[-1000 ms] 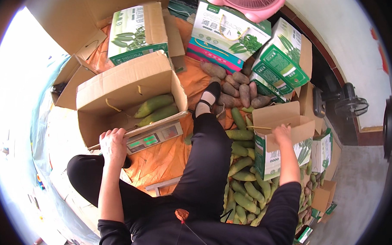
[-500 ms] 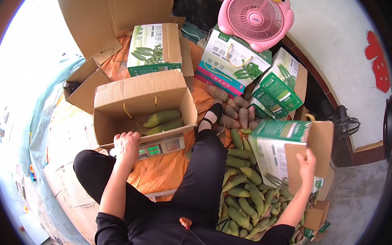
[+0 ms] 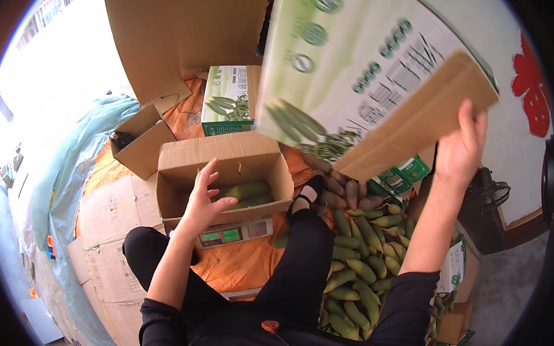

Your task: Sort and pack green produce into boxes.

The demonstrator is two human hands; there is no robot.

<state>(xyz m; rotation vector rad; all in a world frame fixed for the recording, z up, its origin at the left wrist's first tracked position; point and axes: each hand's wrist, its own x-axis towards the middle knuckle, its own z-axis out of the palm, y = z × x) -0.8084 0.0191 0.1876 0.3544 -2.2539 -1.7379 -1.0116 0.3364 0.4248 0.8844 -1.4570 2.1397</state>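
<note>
The person's right hand (image 3: 459, 152) is raised high and grips a large printed carton (image 3: 360, 72), green and white with pictures of green vegetables on it. The fingers are closed over the edge of one brown flap, thumb below it, and the carton fills the upper middle of the view, tilted and blurred, well above the floor.

The left hand (image 3: 204, 198) is lower, at the near wall of an open brown cardboard box (image 3: 253, 157). Its fingers are spread and loosely curled over the rim of the box; it grips nothing firmly. Inside this box lie a few long green vegetables (image 3: 247, 191), just beyond the fingertips. The box sits on a scale (image 3: 232, 232) with a lit green display, which rests on an orange cloth (image 3: 243, 266).

The lifted carton is well apart from the left hand, up and to the right of it. To the right of the person's black-clad leg (image 3: 301, 259), a heap of the same green vegetables (image 3: 359, 273) lies on the floor below the raised arm, with some brownish roots (image 3: 340, 190) beyond the foot. Another printed carton (image 3: 227, 101) stands behind the open box, and a small empty brown box (image 3: 140, 147) lies to the left of it. Flattened cardboard sheets (image 3: 113, 228) lie at the left.
</note>
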